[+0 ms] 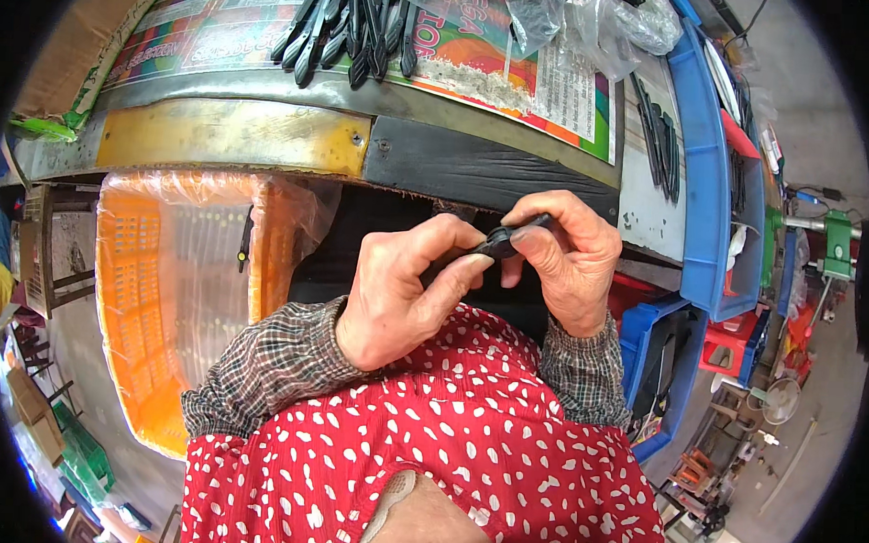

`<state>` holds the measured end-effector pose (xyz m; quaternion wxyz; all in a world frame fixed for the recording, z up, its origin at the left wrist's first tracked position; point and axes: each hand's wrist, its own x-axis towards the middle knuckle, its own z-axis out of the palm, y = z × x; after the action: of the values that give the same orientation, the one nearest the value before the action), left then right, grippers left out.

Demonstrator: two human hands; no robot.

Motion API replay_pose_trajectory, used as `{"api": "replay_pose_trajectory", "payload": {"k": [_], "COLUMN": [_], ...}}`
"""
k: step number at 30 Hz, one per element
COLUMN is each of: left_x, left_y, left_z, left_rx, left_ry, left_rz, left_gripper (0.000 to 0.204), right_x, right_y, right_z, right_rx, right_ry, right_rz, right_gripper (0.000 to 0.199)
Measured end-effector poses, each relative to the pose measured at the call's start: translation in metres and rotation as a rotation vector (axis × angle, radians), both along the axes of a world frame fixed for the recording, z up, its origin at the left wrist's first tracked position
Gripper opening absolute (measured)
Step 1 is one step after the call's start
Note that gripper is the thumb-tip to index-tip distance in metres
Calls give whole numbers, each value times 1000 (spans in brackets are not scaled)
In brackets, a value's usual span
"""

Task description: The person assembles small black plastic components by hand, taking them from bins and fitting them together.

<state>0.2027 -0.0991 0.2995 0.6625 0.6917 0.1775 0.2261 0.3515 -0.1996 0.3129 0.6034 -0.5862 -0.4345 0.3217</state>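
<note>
A: Where is the small black piece (498, 243)?

B: Between the person's two hands, above the lap and just beyond the near edge of the table (486, 163)

A: What is the left hand (396, 285) doing?

B: It is closed in a pinch, thumb and fingertips gripping one end of the piece

A: And the right hand (574, 262)?

B: Gripping too, its thumb and bent forefinger on the other end; the fingers hide much of the piece, so I cannot tell its full shape

A: What lies on the table?

B: A pile of black pieces (357, 29) on a colourful printed sheet (203, 43), with clear plastic bags (596, 28) to the right of it

A: Anything beside the person?

B: On the left, an orange crate (132, 290) lined with clear plastic, a slim black item (244, 241) against its liner; on the right, a long blue tray (703, 185) beside the table and a blue crate (633, 350) lower down
</note>
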Motion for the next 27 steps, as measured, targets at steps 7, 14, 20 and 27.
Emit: {"api": "replay_pose_trajectory", "payload": {"k": [7, 14, 20, 27], "left_x": [-2, -7, -8, -7], "left_y": [-3, -8, -12, -14], "left_z": [-14, -24, -28, -32], "left_rx": [-881, -1025, -1029, -967], "left_ry": [-6, 36, 33, 28], "left_rz": [-204, -222, -204, -204], "left_gripper": [12, 12, 12, 11], "right_x": [-3, -13, -17, -17], "right_y": [2, -6, -11, -13], "right_z": [2, -10, -20, -25], "right_rx": [-215, -286, -263, -231], "right_ry": [175, 241, 264, 273], "right_rz": [-5, -95, -123, -108], "right_gripper": [15, 16, 20, 20]}}
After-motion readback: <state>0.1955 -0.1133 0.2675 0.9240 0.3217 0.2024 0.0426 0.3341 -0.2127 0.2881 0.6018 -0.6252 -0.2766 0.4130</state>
